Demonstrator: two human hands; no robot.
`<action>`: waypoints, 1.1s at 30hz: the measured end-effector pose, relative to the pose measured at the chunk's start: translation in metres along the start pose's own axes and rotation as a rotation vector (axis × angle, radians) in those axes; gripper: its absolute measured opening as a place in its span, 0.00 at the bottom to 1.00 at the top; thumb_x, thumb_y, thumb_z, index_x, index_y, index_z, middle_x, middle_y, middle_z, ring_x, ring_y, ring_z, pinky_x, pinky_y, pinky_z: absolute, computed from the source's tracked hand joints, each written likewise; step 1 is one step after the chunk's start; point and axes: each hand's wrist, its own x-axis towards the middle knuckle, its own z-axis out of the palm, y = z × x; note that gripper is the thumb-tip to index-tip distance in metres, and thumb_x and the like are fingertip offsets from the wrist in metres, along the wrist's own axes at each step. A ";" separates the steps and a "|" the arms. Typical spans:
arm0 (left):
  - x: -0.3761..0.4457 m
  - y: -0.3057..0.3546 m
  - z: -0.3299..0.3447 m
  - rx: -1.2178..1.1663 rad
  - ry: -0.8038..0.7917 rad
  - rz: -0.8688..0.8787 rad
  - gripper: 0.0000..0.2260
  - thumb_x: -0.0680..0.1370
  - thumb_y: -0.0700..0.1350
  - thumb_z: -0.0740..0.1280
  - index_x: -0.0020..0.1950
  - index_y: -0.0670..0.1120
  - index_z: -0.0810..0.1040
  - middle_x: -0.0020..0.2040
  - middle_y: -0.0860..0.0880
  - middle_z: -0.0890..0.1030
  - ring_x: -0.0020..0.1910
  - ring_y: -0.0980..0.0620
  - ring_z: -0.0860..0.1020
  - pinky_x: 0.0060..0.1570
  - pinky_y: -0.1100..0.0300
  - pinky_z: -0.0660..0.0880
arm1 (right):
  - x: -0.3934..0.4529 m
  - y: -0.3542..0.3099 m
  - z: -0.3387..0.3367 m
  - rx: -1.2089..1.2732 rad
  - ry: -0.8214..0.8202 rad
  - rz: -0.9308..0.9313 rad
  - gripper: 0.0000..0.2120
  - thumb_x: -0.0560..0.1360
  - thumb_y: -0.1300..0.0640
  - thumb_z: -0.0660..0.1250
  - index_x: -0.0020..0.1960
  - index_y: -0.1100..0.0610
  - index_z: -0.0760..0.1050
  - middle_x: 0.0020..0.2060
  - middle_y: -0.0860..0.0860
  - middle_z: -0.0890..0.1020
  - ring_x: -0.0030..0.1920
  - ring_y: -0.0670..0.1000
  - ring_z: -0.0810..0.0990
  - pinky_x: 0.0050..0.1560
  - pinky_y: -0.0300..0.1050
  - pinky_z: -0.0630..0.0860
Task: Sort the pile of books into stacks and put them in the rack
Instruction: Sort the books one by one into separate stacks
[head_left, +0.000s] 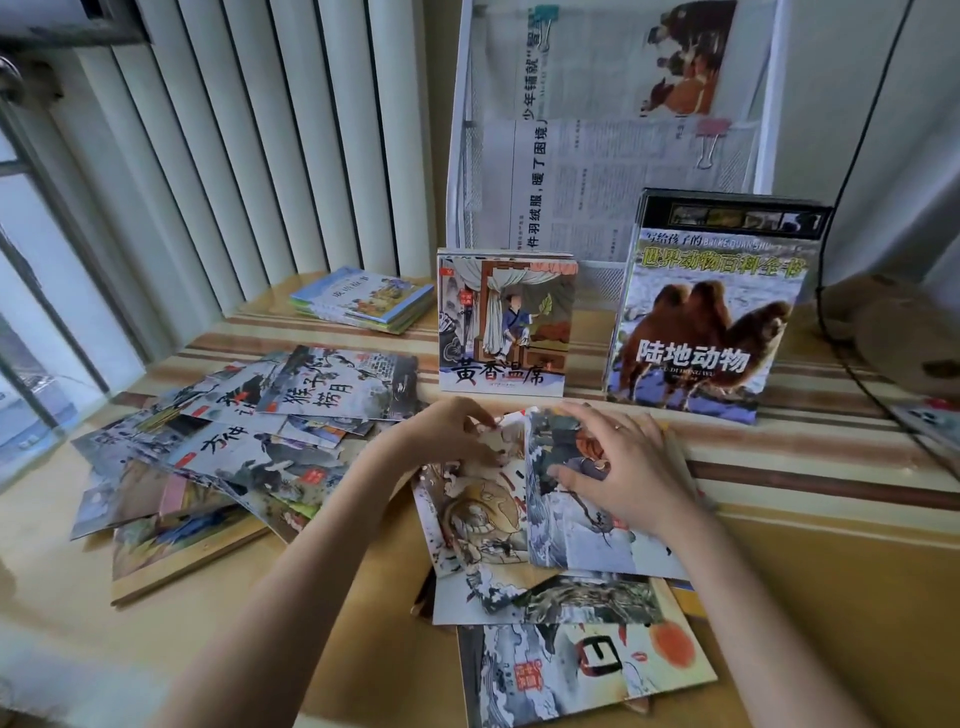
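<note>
A white ribbed radiator (249, 145) lines the back wall; window (31, 312) at left; striped tabletop (831, 467) in daylight.

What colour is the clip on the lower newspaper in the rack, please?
Pink clip, seen in the head view.

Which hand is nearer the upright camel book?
Right. The right hand lies on loose books just below and left of the camel book; the left hand is farther left, below the upright illustrated book.
</note>
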 end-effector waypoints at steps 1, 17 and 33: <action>0.003 0.001 0.000 0.056 0.010 0.004 0.23 0.70 0.49 0.75 0.64 0.49 0.75 0.61 0.47 0.72 0.59 0.48 0.72 0.62 0.52 0.71 | -0.001 0.000 -0.001 0.003 -0.035 -0.001 0.33 0.71 0.28 0.55 0.73 0.34 0.51 0.71 0.41 0.65 0.71 0.46 0.60 0.74 0.55 0.46; 0.026 0.020 -0.002 0.067 -0.056 -0.030 0.26 0.69 0.56 0.74 0.58 0.40 0.76 0.54 0.42 0.81 0.49 0.47 0.77 0.54 0.53 0.75 | -0.010 0.022 -0.007 -0.008 -0.117 0.232 0.51 0.58 0.19 0.53 0.74 0.35 0.37 0.76 0.41 0.45 0.77 0.50 0.43 0.71 0.68 0.40; 0.034 0.046 0.021 -0.400 -0.271 0.026 0.15 0.81 0.51 0.60 0.53 0.40 0.77 0.43 0.42 0.81 0.37 0.50 0.79 0.40 0.57 0.78 | -0.009 0.044 -0.019 0.277 0.281 0.469 0.34 0.71 0.48 0.72 0.72 0.53 0.61 0.69 0.55 0.65 0.70 0.58 0.62 0.67 0.51 0.64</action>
